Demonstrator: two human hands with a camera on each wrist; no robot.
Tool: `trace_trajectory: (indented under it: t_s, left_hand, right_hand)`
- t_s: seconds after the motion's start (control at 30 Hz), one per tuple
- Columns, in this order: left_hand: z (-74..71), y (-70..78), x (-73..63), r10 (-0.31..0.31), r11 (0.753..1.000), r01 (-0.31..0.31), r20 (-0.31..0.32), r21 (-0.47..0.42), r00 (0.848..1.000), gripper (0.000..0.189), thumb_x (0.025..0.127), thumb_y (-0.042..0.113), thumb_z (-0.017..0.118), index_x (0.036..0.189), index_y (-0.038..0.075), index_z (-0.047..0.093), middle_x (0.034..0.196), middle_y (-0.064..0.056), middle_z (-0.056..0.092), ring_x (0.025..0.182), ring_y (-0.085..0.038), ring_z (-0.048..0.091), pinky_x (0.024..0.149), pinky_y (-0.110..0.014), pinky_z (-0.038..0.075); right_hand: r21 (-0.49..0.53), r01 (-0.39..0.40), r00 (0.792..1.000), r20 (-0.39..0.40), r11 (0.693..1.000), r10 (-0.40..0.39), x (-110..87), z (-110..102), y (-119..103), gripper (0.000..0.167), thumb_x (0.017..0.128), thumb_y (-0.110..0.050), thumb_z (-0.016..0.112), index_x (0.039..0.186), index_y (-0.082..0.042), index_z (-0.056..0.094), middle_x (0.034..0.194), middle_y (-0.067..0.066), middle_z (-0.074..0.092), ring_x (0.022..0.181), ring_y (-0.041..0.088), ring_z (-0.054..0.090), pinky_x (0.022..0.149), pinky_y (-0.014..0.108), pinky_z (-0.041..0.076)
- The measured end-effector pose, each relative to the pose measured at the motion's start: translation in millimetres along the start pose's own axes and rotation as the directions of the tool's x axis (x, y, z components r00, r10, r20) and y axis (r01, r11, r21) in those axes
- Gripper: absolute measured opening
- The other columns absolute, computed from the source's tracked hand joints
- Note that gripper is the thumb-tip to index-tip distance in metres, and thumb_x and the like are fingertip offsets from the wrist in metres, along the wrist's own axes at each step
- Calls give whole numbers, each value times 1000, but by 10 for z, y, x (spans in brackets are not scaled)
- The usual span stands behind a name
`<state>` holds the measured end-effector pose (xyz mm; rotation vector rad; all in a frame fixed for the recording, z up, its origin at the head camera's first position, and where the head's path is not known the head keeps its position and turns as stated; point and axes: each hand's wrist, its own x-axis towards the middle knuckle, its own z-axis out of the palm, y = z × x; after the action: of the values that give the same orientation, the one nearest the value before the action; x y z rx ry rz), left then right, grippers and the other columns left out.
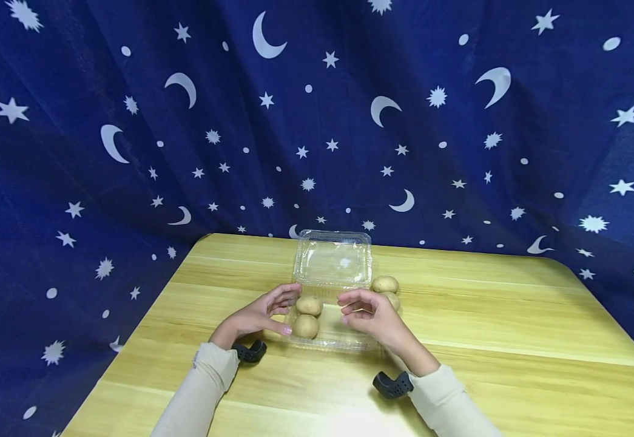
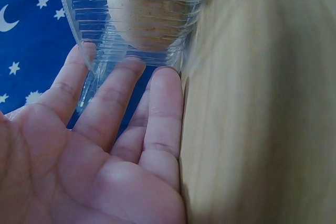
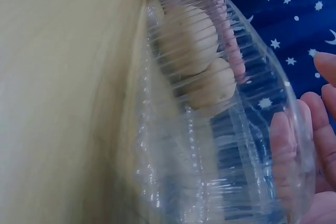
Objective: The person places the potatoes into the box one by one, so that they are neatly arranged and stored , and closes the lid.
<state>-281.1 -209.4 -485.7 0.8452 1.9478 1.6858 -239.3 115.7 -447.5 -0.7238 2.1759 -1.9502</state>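
Observation:
A clear plastic clamshell box (image 1: 330,346) lies on the table with its lid (image 1: 334,260) raised at the back. Inside, at the left end, sit two potatoes, a rear one (image 1: 309,305) and a front one (image 1: 306,326). My left hand (image 1: 262,312) is spread around the box's left end; in the left wrist view its fingertips (image 2: 167,80) are right at the ribbed wall. Over the right part of the box hovers my right hand (image 1: 368,312), fingers loosely bent and holding nothing. Through the plastic, the right wrist view shows some of its fingers (image 3: 283,140) reaching past the rim.
Two more potatoes lie on the table just right of the box: a far one (image 1: 384,284) and a nearer one (image 1: 392,300) partly hidden by the right hand. A blue curtain (image 1: 317,121) with moons and stars hangs behind the wooden table (image 1: 491,321).

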Motion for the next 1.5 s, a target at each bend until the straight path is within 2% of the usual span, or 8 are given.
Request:
trace_trajectory:
  t_s: [0.27, 0.57, 0.77, 0.93, 1.2, 1.5]
  left_hand:
    - [15, 6, -5, -12, 1000, 12, -3, 5, 1000, 103, 93, 19, 88, 167, -7, 22, 173, -31, 24, 158, -51, 23, 121, -36, 37]
    - [15, 17, -11, -7, 1000, 7, -2, -13, 1000, 103, 93, 20, 89, 167, -7, 22, 173, -31, 23, 157, -52, 23, 119, -32, 38]
    - [17, 26, -13, -4, 1000, 4, 0, -19, 1000, 105, 93, 23, 89, 167, -8, 21, 173, -33, 22, 157, -53, 23, 118, -28, 39]
    - [16, 24, -12, -5, 1000, 5, 1, -19, 1000, 105, 93, 22, 89, 167, -8, 21, 173, -32, 23, 157, -53, 23, 117, -27, 39]
    - [18, 17, -16, 2, 1000, -2, 0, -20, 1000, 104, 93, 21, 89, 167, -8, 21, 173, -33, 22, 157, -54, 22, 116, -25, 39]
    - [15, 20, -11, 1, 1000, -1, -1, -15, 1000, 104, 93, 20, 89, 167, -8, 21, 172, -33, 23, 157, -53, 23, 117, -27, 39]
  right_hand:
    - [25, 9, 1000, 14, 1000, -10, -40, -33, 30, 38, 93, 9, 75, 127, 21, 62, 125, 41, 62, 107, 27, 69, 92, 24, 59]
    - [-23, 11, 1000, 16, 1000, -10, -45, -95, 13, 37, 93, 8, 74, 127, 19, 63, 126, 35, 65, 106, 22, 68, 93, 25, 59]
    - [-20, -8, 999, 47, 1000, 9, -45, -175, 12, 41, 94, 6, 74, 130, 21, 61, 127, 39, 64, 106, 16, 68, 91, 25, 60]
    - [-25, -29, 996, 80, 999, 31, -55, -258, 20, 44, 96, 4, 74, 133, 22, 58, 127, 37, 65, 107, 19, 68, 91, 26, 60]
    - [-27, -67, 994, 82, 997, 69, -57, -389, 24, 50, 95, 5, 73, 137, 25, 53, 130, 42, 61, 114, 35, 69, 92, 25, 60]
    - [-52, -99, 993, 51, 994, 102, -78, -516, -14, 51, 96, 3, 74, 138, 23, 54, 132, 39, 62, 115, 34, 69, 92, 26, 60]
